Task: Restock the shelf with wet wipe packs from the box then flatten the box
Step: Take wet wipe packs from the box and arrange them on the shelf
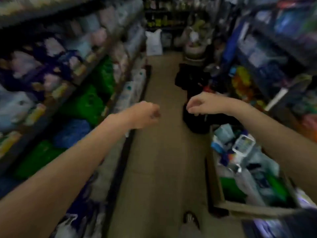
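Observation:
The frame is blurred by motion. Both my arms stretch forward over a narrow shop aisle. My left hand [145, 115] is curled into a fist with nothing visible in it, level with the edge of the left shelf [118, 93]. My right hand [199, 103] hangs with fingers bent downward and loosely pinched, holding nothing I can make out. A cardboard box [217, 182] stands low on the right under my right forearm, filled with plastic-wrapped packs [243, 145]. Packaged goods in white, green and blue fill the left shelf.
Shelving [267, 54] with mixed goods lines the right side. Dark bags or bins [193, 117] sit on the tan floor [163, 152] just beyond my right hand. A white sack [153, 42] stands at the aisle's far end. My foot [190, 220] shows at the bottom.

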`<state>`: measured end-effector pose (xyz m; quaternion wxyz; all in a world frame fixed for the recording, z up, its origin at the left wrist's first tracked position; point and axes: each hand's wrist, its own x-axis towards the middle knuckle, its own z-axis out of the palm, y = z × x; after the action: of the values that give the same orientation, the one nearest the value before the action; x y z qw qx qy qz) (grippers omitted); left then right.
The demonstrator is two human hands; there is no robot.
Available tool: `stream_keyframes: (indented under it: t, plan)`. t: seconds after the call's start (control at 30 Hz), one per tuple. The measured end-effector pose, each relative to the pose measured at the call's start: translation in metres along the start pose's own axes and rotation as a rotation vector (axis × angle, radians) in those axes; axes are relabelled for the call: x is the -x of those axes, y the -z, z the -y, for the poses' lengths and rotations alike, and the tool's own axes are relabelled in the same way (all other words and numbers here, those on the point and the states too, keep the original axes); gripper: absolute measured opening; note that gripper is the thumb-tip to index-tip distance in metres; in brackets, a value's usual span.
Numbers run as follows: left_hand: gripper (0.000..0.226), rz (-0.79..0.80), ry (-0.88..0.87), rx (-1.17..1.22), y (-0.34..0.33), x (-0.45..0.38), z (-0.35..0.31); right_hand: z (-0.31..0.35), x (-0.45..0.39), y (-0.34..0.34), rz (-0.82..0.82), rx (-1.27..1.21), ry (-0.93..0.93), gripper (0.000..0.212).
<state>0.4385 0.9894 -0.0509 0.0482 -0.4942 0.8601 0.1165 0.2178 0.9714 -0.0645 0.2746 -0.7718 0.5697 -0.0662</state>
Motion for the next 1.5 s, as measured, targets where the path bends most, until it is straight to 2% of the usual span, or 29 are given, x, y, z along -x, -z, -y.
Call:
stream_keyframes:
  t: [0.1,0.17,0.23,0.3,0.4,0.47,0.53,0.6,0.67,0.77,0.9,0.97,1.07,1.2,1.27,1.3,1.37,1.4,1.43,1.47,1.5]
  plan:
    - [0.03,0.119,-0.186,-0.005,-0.058,-0.077,-0.084,-0.139,0.062,-0.015,0.069,-0.063,-0.286,0.015]
    - [0.03,0.193,-0.258,-0.015,-0.093,-0.123,-0.13,-0.21,0.096,-0.028,0.128,-0.195,-0.462,0.021]
    - [0.03,0.259,-0.298,-0.059,-0.125,-0.164,-0.17,-0.265,0.12,-0.042,0.139,-0.261,-0.571,0.018]
    - [0.031,0.316,-0.316,-0.12,-0.154,-0.2,-0.202,-0.311,0.136,-0.059,0.153,-0.212,-0.658,0.013]
    - [0.035,0.441,-0.283,-0.093,-0.193,-0.232,-0.233,-0.365,0.142,-0.091,0.198,-0.203,-0.755,0.027]
    - [0.059,0.512,-0.248,0.002,-0.214,-0.247,-0.241,-0.391,0.137,-0.108,0.224,-0.182,-0.755,0.033]
    - [0.068,0.575,-0.189,0.11,-0.23,-0.257,-0.244,-0.409,0.129,-0.119,0.22,-0.163,-0.697,0.035]
    - [0.047,0.573,-0.1,0.127,-0.246,-0.267,-0.246,-0.425,0.121,-0.128,0.157,-0.14,-0.663,0.044]
    - [0.031,0.563,-0.084,0.139,-0.264,-0.276,-0.247,-0.438,0.12,-0.137,0.134,-0.085,-0.669,0.046]
    - [0.026,0.537,-0.129,0.165,-0.287,-0.282,-0.257,-0.451,0.136,-0.148,0.283,0.086,-0.648,0.047]
    - [0.028,0.569,-0.176,0.204,-0.305,-0.288,-0.289,-0.461,0.172,-0.165,0.536,0.233,-0.633,0.062]
    - [0.028,0.599,-0.225,0.21,-0.318,-0.293,-0.302,-0.463,0.179,-0.173,0.534,0.293,-0.581,0.054]
    - [0.027,0.614,-0.215,0.239,-0.332,-0.299,-0.312,-0.464,0.174,-0.181,0.429,0.356,-0.497,0.035]
    - [0.026,0.595,-0.214,0.258,-0.337,-0.3,-0.321,-0.467,0.169,-0.19,0.416,0.347,-0.488,0.022]
    - [0.026,0.595,-0.209,0.297,-0.339,-0.3,-0.321,-0.471,0.167,-0.188,0.326,0.247,-0.471,0.017]
    - [0.028,0.615,-0.19,0.351,-0.341,-0.301,-0.321,-0.472,0.163,-0.181,0.219,0.122,-0.48,0.015]
    - [0.041,0.738,-0.079,0.577,-0.338,-0.303,-0.324,-0.466,0.15,-0.148,-0.068,-0.343,-0.576,0.012]
    - [0.051,0.807,-0.012,0.719,-0.334,-0.303,-0.328,-0.46,0.142,-0.126,-0.159,-0.608,-0.61,0.01]
    - [0.055,0.813,0.035,0.828,-0.329,-0.303,-0.332,-0.455,0.135,-0.105,-0.214,-0.829,-0.605,0.007]
    - [0.054,0.753,0.073,0.9,-0.322,-0.305,-0.335,-0.449,0.127,-0.086,-0.236,-0.954,-0.572,0.004]
    - [0.047,0.66,0.116,0.959,-0.315,-0.307,-0.334,-0.444,0.12,-0.071,-0.256,-1.002,-0.534,0.01]
